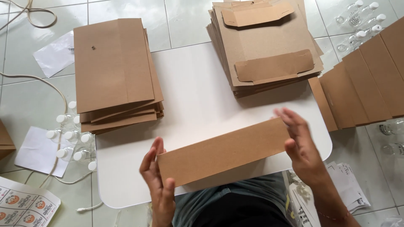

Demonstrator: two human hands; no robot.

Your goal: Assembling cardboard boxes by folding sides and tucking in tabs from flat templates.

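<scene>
Above a white rounded bench [198,96] on pale floor tiles [25,105], the left hand [158,185] and right hand [301,145], fingers spread, press the ends of a long brown folded cardboard piece [223,151]. Flat cardboard stacks [115,71] sit behind; small clear bottles [69,138], possibly capped white, lie alongside.

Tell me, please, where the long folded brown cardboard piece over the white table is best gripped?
Probably at its two short ends, coming in from either side. The folded cardboard piece is long, flat and narrow, and the left hand and right hand already bracket those ends above the white table.
</scene>
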